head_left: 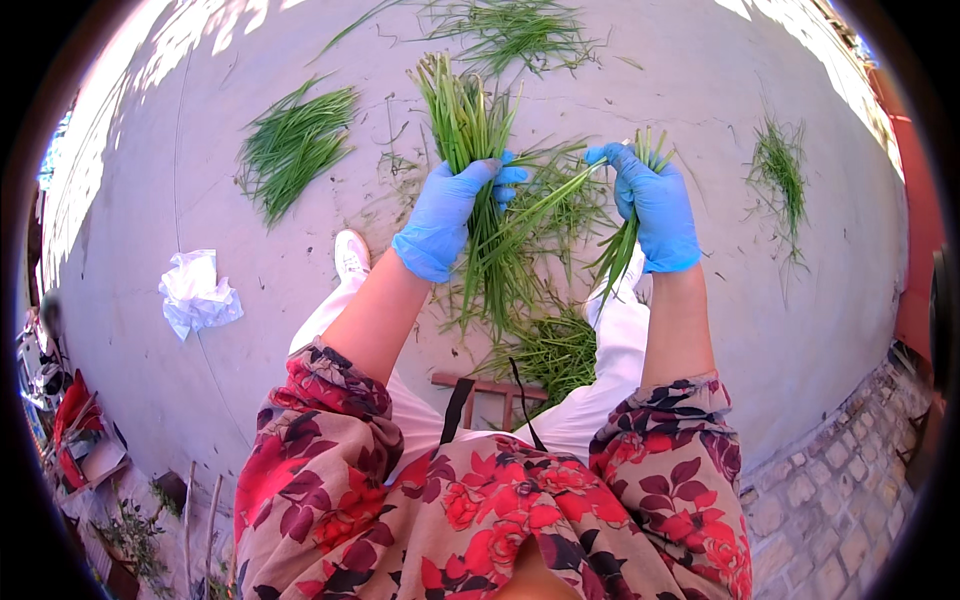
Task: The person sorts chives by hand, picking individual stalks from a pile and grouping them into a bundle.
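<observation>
My left hand (450, 212), in a blue glove, grips a thick bunch of long green leaves (466, 120) held upright, its loose ends hanging down toward my lap. My right hand (652, 205), also gloved in blue, holds a smaller bundle of green leaves (618, 252) and pinches one long stalk (555, 195) that runs across to the left bunch. Both hands are raised above the concrete ground between my knees.
Piles of cut green leaves lie on the concrete: one at far left (295, 145), one at the top (510, 30), one at right (780, 175), one under my hands (545, 350). A crumpled white plastic bag (197, 292) lies left. A stone kerb (830, 490) borders the right.
</observation>
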`<control>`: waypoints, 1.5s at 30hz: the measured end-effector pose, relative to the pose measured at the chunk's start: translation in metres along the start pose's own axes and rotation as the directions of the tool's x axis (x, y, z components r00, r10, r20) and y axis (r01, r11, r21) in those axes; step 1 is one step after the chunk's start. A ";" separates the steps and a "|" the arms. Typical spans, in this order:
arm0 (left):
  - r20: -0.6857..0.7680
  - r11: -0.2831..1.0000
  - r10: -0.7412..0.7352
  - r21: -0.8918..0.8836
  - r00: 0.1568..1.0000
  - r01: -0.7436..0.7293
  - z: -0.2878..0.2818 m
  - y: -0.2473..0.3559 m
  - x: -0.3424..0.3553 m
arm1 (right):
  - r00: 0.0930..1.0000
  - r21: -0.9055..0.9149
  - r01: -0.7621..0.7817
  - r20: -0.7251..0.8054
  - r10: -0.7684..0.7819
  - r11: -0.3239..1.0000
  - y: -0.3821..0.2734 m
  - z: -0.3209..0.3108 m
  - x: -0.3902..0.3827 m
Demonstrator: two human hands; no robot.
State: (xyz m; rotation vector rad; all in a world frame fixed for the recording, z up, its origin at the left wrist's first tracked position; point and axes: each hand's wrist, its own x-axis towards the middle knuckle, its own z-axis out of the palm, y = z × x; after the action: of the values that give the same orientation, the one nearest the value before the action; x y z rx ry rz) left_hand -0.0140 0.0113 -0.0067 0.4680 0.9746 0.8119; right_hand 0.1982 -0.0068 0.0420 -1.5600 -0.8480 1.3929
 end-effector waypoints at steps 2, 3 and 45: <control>-0.011 0.999 0.046 0.009 0.999 -0.046 -0.006 0.007 -0.001 | 1.000 0.007 -0.013 0.007 0.013 1.000 0.001 -0.002 0.002; -0.009 0.998 0.051 0.024 0.999 -0.050 -0.005 0.010 -0.002 | 1.000 -0.006 -0.011 0.003 0.011 1.000 0.001 -0.001 0.002; 0.250 0.986 -0.036 0.166 0.968 -0.006 0.013 -0.004 -0.013 | 0.999 -0.011 -0.027 0.019 0.027 1.000 0.000 0.007 -0.002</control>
State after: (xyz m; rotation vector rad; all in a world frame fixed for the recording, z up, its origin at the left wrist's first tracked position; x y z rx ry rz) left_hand -0.0055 -0.0008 0.0040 0.6899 0.8105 0.6418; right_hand 0.1906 -0.0077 0.0432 -1.5739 -0.8503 1.4270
